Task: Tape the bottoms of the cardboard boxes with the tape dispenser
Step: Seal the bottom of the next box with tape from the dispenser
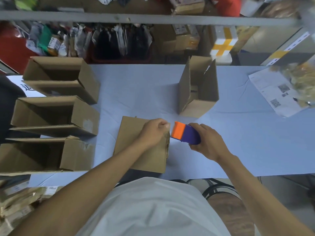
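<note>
A cardboard box [131, 147] lies bottom-up on the pale blue table [136, 92] close to its near edge. My left hand [152, 133] rests on the box's right end, its fingers curled over the top right corner. Just right of that edge, my right hand [208, 142] grips a purple tape dispenser [186, 134] with an orange front, which points at the box's right edge. No tape is visible between dispenser and box.
Three open boxes [56, 74] [51, 114] [42, 154] lie on their sides along the left. Another open box [199, 86] stands at the back right. Printed sheets [274, 92] lie far right. Cluttered shelves [136, 40] run behind the table.
</note>
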`<action>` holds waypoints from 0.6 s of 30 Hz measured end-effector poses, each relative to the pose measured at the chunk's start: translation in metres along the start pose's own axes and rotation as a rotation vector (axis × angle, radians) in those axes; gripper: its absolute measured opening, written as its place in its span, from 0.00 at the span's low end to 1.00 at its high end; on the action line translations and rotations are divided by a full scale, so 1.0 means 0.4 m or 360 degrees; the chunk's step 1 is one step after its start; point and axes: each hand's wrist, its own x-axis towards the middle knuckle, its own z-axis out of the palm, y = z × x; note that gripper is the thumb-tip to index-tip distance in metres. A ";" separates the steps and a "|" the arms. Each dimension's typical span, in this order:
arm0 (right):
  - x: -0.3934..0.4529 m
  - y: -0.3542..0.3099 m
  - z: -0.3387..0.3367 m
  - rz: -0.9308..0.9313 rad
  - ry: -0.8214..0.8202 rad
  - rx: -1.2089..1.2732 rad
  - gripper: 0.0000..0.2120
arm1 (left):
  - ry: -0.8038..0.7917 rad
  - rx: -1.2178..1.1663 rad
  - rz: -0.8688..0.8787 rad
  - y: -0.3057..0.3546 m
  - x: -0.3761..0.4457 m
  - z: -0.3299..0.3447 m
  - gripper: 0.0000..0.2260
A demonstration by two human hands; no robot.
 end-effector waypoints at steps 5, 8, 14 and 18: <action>-0.011 0.003 -0.006 0.0010 -0.0017 0.0042 0.31 | -0.0342 -0.0838 -0.0450 0.035 0.011 0.019 0.06; -0.015 0.010 -0.003 -0.0021 -0.0021 0.0111 0.31 | -0.0335 -0.1018 -0.0606 0.031 0.013 0.027 0.07; -0.013 0.012 0.006 -0.0063 -0.0070 0.0170 0.33 | -0.0189 -0.0601 -0.0589 0.036 0.020 0.030 0.05; -0.002 0.001 0.003 -0.0109 -0.0152 0.0151 0.31 | 0.0097 -0.0214 -0.0467 0.029 0.018 0.032 0.11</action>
